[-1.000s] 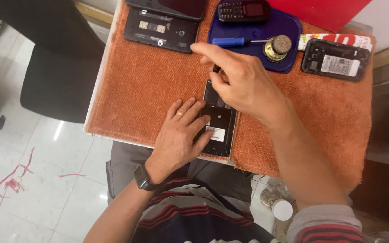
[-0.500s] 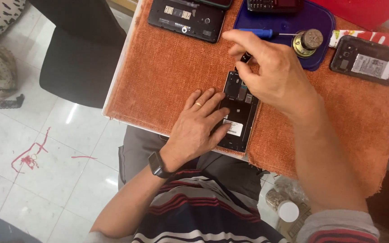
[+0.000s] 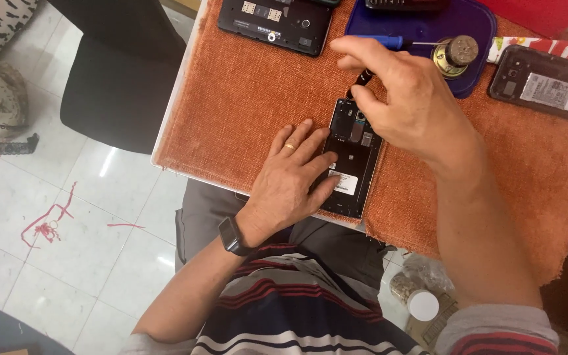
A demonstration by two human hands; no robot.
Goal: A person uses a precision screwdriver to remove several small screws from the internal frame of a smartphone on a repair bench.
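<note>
L hand (image 3: 290, 181) still flat on phone (image 3: 352, 158); R hand (image 3: 409, 98) still pinching small tool (image 3: 361, 80).

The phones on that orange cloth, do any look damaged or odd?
All three lie with backs off and insides bare: the phone under the left hand, another phone at the top edge, a third phone far right. No cracks show.

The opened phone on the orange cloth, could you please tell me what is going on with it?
A person sits at a table covered with an orange cloth. Their left hand presses flat on an opened phone, holding it down. Their right hand pinches a small dark tool at the phone's top end. Two more opened phones and a blue tray with a screwdriver lie farther back.
</note>
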